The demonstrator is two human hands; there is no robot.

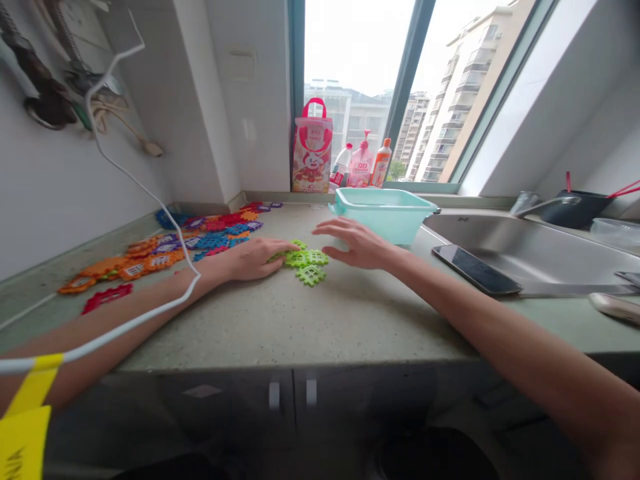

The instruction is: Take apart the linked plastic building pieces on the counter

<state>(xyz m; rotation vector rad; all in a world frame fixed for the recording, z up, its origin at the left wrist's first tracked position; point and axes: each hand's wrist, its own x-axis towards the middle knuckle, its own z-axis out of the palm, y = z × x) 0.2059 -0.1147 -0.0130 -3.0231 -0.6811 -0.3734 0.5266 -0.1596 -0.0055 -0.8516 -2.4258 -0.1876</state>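
Several light-green interlocking plastic pieces [311, 275], notched at the edges with lattice centres, lie in a small overlapping cluster on the counter. My left hand [257, 259] rests palm down at the cluster's left side, its stretched fingers touching the green pieces and its thumb apart. To the right, my right hand [353, 243] is open, fingers spread and thumb close to the cluster's right edge, with nothing in its grasp. Beyond my left hand, red, blue, purple and orange interlocking pieces [215, 240] are spread in loose groups. A mint-green plastic tub [383, 217] stands just behind my right hand.
A smartphone [475, 269] lies by the steel sink [530, 257]. A pink bag [313, 153] and several bottles, including a pink pump bottle [361, 163], line the windowsill. A white cable [140, 187] hangs across my left forearm in view.
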